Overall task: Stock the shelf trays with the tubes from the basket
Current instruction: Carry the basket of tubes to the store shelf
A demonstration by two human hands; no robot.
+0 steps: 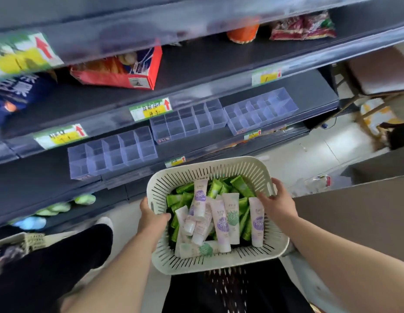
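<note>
Cream slotted basket (219,168) holds green tubes (240,185) and white tubes (231,219) with purple or green patches. Clear trays (113,152) sit on a dark shelf (38,181).

slotted matt plastic basket (210,170), glossy plastic tubes (221,220), clear plastic trays (113,152)

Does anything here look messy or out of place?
The tubes lie jumbled in the basket, pointing every way. A crumpled plastic wrapper lies on the floor right of it. The clear shelf trays stand empty.
</note>
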